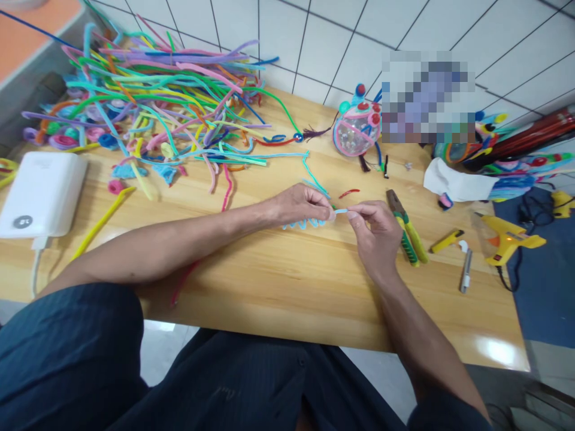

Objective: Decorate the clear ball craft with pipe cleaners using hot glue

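A light blue pipe cleaner (341, 211) spans the small gap between my two hands over the middle of the table. My left hand (309, 205) pinches one end of it, fingers closed. Wavy light blue loops (302, 224) show just below that hand; the fingers hide where they join. My right hand (375, 230) pinches the other end between thumb and forefinger. Beyond the hands lie a teal pipe cleaner (314, 175) and a short red piece (349, 193). Pliers with green and yellow handles (408, 230) rest beside my right hand.
A large pile of coloured pipe cleaners (171, 96) covers the back left, near a white power bank (42, 194). A decorated clear ball (357, 129) stands at the back. To the right are a yellow cutter (447, 241), a grey knife (466, 270) and a yellow glue gun (507, 239).
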Action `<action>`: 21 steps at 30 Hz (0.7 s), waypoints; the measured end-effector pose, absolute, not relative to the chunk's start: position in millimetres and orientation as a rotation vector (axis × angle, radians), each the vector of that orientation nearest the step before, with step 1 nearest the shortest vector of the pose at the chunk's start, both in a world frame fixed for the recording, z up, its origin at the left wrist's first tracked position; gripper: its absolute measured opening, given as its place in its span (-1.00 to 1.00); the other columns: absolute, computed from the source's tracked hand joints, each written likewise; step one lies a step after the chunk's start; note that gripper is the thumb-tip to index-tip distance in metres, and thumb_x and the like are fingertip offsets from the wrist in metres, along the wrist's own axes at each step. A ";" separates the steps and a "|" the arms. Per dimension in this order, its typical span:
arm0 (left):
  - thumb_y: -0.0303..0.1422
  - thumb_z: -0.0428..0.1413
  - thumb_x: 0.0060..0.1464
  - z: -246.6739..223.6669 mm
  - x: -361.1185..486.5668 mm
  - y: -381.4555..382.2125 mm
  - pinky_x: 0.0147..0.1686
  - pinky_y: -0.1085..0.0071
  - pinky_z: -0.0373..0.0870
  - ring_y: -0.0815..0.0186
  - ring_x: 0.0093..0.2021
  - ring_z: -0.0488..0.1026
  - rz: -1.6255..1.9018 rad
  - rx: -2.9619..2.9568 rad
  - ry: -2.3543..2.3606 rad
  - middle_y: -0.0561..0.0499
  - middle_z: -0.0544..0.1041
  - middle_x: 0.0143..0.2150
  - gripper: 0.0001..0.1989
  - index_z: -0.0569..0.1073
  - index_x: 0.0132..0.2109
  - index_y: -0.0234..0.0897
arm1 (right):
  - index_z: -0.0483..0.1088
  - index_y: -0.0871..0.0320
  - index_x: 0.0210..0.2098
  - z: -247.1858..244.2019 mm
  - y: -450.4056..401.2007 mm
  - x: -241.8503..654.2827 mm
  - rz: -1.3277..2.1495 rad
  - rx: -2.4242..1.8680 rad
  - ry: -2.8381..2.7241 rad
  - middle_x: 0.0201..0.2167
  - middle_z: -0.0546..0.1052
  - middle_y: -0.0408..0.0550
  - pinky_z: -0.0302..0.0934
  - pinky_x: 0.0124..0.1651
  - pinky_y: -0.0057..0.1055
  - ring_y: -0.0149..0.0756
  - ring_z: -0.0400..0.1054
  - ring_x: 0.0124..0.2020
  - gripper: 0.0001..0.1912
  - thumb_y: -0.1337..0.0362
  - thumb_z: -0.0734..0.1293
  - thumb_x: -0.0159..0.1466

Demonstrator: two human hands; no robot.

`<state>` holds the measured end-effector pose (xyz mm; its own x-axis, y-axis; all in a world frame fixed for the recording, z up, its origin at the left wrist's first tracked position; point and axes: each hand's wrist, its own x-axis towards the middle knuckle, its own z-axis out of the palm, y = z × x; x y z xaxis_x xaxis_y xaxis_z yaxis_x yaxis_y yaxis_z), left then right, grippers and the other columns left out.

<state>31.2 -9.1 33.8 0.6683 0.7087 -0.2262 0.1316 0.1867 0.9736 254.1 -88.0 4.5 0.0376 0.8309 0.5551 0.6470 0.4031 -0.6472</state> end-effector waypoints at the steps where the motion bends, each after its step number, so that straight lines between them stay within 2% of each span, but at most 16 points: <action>1: -0.31 0.36 0.07 33.4 31.0 -9.5 -0.47 0.53 0.23 0.48 -0.49 0.36 0.454 1.358 0.769 0.10 0.54 -0.51 -0.85 0.70 -0.37 -0.32 | 0.64 0.00 -0.21 6.2 -88.3 253.3 0.205 -1.307 -1.692 -0.28 0.62 -0.13 0.40 -0.20 -0.26 -0.26 0.49 -0.28 -0.93 0.21 0.49 0.43; 6: -0.31 0.36 0.09 29.3 30.3 -10.1 -0.48 0.54 0.23 0.48 -0.49 0.37 0.469 1.379 0.740 0.09 0.55 -0.51 -0.84 0.71 -0.37 -0.32 | 0.66 -0.01 -0.23 10.7 -91.3 248.6 0.175 -1.328 -1.726 -0.31 0.59 -0.13 0.39 -0.23 -0.26 -0.27 0.45 -0.31 -0.93 0.27 0.49 0.40; 12: -0.34 0.40 0.10 21.9 31.6 -7.9 -0.27 0.51 0.46 0.44 -0.36 0.53 0.603 1.320 0.756 0.03 0.68 -0.37 -0.90 0.73 -0.30 -0.30 | 0.68 -0.02 -0.19 7.8 -94.7 242.6 0.192 -1.279 -1.760 -0.34 0.58 -0.17 0.36 -0.24 -0.29 -0.30 0.44 -0.34 -0.90 0.32 0.48 0.41; 18: -0.28 0.41 0.11 22.5 31.8 -6.8 -0.34 0.52 0.38 0.44 -0.38 0.49 0.622 1.297 0.777 0.03 0.68 -0.36 -0.83 0.76 -0.24 -0.31 | 0.67 -0.01 -0.16 8.6 -94.7 241.7 0.210 -1.275 -1.756 -0.32 0.60 -0.17 0.35 -0.24 -0.30 -0.30 0.45 -0.33 -0.88 0.35 0.47 0.42; 21: -0.28 0.41 0.11 23.4 32.3 -6.9 -0.30 0.51 0.40 0.44 -0.37 0.49 0.620 1.283 0.766 0.04 0.68 -0.37 -0.83 0.76 -0.24 -0.31 | 0.66 -0.01 -0.15 8.6 -93.9 242.6 0.202 -1.283 -1.771 -0.31 0.61 -0.16 0.36 -0.23 -0.30 -0.29 0.46 -0.32 -0.88 0.33 0.45 0.43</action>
